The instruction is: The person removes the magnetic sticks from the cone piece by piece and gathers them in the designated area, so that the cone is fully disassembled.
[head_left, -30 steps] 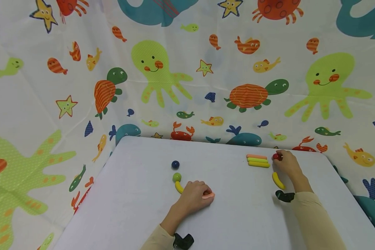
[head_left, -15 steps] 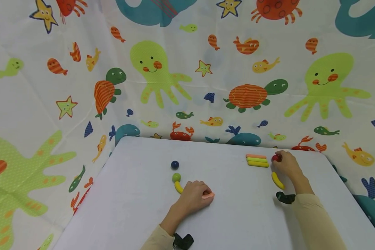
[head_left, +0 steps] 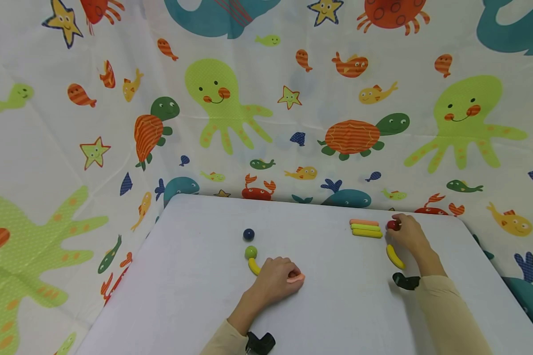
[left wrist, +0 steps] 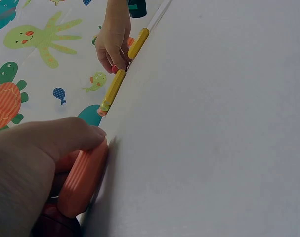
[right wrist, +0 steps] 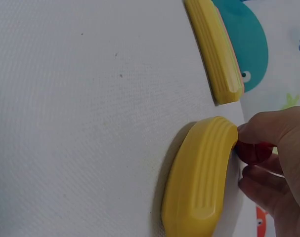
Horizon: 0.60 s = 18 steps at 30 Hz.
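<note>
Around you hangs the curtain (head_left: 266,98), printed with octopuses, turtles and fish, and it stands behind and beside the white table (head_left: 195,296) that carries everything else.

Your left hand (head_left: 275,281) rests on the table near its middle, fingers curled round an orange stick (head_left: 296,278) whose end pokes out toward the right; the left wrist view shows its ridged side pressed under your thumb. Just left of that hand a yellow curved piece (head_left: 253,266) lies partly hidden by it.

Your right hand (head_left: 408,232) sits near the far right of the table and pinches a small red ball (head_left: 393,225) in its fingertips. The ball looks to be touching the table, though the wrist view is too close to be sure.

Just left of the ball, three sticks (head_left: 366,229) lie side by side, orange, green and yellow. A yellow banana shape (head_left: 395,256) lies beside your right hand.

A green ball (head_left: 250,252) sits near your left hand, a dark blue ball (head_left: 248,234) just beyond it.
</note>
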Each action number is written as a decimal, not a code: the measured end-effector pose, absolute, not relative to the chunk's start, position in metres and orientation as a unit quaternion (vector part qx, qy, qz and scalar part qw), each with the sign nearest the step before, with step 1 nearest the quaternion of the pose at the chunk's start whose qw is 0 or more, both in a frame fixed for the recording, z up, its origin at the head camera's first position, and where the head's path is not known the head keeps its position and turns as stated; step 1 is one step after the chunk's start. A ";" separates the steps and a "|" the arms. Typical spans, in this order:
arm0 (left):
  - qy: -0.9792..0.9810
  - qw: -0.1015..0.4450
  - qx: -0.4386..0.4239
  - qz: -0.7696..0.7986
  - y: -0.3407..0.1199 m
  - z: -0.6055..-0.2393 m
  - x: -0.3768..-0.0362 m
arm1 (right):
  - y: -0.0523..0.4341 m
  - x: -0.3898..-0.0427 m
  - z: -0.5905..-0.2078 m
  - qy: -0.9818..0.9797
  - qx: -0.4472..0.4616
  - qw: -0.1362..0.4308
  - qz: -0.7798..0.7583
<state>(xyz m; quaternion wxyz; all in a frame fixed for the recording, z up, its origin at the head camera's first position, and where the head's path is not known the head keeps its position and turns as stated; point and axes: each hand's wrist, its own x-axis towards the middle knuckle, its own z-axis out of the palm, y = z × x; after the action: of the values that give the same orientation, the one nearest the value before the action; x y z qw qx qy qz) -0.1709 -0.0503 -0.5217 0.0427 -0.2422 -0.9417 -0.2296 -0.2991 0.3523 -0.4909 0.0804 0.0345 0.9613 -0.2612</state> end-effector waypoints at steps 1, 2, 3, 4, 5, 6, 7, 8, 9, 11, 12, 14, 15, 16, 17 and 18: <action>-0.942 0.043 -0.243 -0.230 -0.050 -0.522 -0.171 | 0.352 -0.299 -0.490 0.961 0.036 0.080 -0.261; -0.941 0.043 -0.243 -0.230 -0.050 -0.522 -0.171 | 0.352 -0.298 -0.490 0.961 0.037 0.078 -0.261; -0.941 0.043 -0.243 -0.230 -0.050 -0.522 -0.171 | 0.352 -0.298 -0.489 0.962 0.036 0.076 -0.260; -0.941 0.043 -0.243 -0.231 -0.050 -0.522 -0.171 | 0.352 -0.297 -0.487 0.963 0.034 0.073 -0.258; -0.941 0.043 -0.242 -0.231 -0.050 -0.522 -0.171 | 0.351 -0.296 -0.486 0.963 0.034 0.069 -0.257; -0.941 0.042 -0.242 -0.231 -0.050 -0.522 -0.171 | 0.351 -0.295 -0.485 0.964 0.032 0.065 -0.257; -0.941 0.043 -0.242 -0.231 -0.050 -0.522 -0.171 | 0.351 -0.294 -0.483 0.964 0.030 0.060 -0.256; -0.941 0.043 -0.242 -0.231 -0.050 -0.521 -0.171 | 0.351 -0.293 -0.481 0.965 0.026 0.054 -0.255; -0.941 0.043 -0.241 -0.232 -0.050 -0.521 -0.171 | 0.350 -0.292 -0.479 0.965 0.023 0.049 -0.255; -0.941 0.043 -0.242 -0.232 -0.050 -0.521 -0.171 | 0.350 -0.290 -0.475 0.965 0.016 0.038 -0.259; -0.941 0.043 -0.243 -0.233 -0.050 -0.521 -0.171 | 0.350 -0.289 -0.473 0.965 0.013 0.033 -0.258; -0.940 0.043 -0.244 -0.234 -0.051 -0.521 -0.170 | 0.349 -0.286 -0.469 0.967 0.005 0.022 -0.255; -0.940 0.042 -0.244 -0.233 -0.051 -0.520 -0.170 | 0.348 -0.286 -0.467 0.967 0.002 0.017 -0.253; -0.940 0.042 -0.244 -0.233 -0.051 -0.520 -0.170 | 0.347 -0.285 -0.465 0.969 -0.002 0.011 -0.248; -0.940 0.041 -0.245 -0.233 -0.051 -0.520 -0.170 | 0.346 -0.284 -0.462 0.970 -0.005 0.006 -0.244; -0.941 0.040 -0.245 -0.232 -0.051 -0.520 -0.170 | 0.344 -0.282 -0.460 0.971 -0.010 0.001 -0.239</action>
<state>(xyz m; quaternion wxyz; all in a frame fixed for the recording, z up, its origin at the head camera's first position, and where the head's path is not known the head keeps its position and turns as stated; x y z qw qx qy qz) -0.1701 -0.0515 -0.5201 0.0403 -0.2449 -0.9405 -0.2319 -0.2825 0.3443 -0.4597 0.0005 -0.0101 0.9710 -0.2389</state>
